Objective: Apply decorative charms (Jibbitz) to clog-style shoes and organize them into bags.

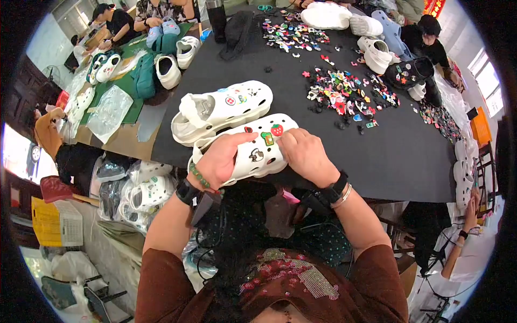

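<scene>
My left hand (216, 161) holds a white clog (246, 171) at the table's near edge, thumb along its upper. On the clog sit a strawberry charm (277, 130), a green-and-yellow charm (267, 139), a black-and-white charm (256, 155) and a small dark red one (248, 130). Against the clog's right side, my right hand (306, 156) is closed with its fingers curled in. Whatever its fingertips pinch is hidden. Just beyond lies a second white clog (249, 111), bearing several charms on its upper.
Piles of loose colourful charms (344, 94) cover parts of the black table (377, 167). More clogs (375, 54) stand at the far right. Across the green-topped table (134, 110) at left, other people work on clogs. Bagged white clogs (148, 194) are heaped below, left.
</scene>
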### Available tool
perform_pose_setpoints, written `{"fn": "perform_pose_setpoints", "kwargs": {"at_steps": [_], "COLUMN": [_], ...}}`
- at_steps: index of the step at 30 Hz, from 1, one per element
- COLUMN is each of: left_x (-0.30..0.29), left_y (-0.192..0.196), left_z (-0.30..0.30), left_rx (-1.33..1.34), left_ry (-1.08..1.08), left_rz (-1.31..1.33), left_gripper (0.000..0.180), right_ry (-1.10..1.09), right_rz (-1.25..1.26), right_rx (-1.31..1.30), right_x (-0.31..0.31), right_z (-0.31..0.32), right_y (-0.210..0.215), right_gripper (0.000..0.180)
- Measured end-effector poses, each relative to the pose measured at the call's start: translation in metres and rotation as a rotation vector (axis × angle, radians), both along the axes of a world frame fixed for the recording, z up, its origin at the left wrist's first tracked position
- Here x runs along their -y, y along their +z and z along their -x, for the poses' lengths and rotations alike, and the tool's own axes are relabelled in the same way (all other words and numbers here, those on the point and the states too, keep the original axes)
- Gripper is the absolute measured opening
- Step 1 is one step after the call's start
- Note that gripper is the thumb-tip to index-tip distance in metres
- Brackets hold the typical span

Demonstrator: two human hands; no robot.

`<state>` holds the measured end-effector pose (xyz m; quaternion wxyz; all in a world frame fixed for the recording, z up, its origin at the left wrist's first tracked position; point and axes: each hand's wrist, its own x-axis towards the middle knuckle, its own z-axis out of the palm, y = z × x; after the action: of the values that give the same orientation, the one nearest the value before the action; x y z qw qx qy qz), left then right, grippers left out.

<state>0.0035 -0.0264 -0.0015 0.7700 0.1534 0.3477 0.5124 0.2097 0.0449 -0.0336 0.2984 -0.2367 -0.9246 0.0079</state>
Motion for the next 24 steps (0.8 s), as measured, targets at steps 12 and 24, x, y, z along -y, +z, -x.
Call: {"fn": "perform_pose_setpoints", "kwargs": {"at_steps": [12,24], "left_x": [0.000,0.003], "left_y": [0.000,-0.004], "left_z": [0.000,0.000], "left_rx": [0.034,0.007], "left_ry": [-0.004,0.005], "left_rz": [-0.037,-0.028], "left_gripper": [0.039,0.038], "right_ry": [-0.047,-0.035], "right_rz": [0.161,0.102], "right_rx": [-0.014,-0.042], "right_x": [0.012,0.004], "right_z": [0.001,0.003], "right_y": [0.025,0.015], "right_gripper": [0.037,0.028]}}
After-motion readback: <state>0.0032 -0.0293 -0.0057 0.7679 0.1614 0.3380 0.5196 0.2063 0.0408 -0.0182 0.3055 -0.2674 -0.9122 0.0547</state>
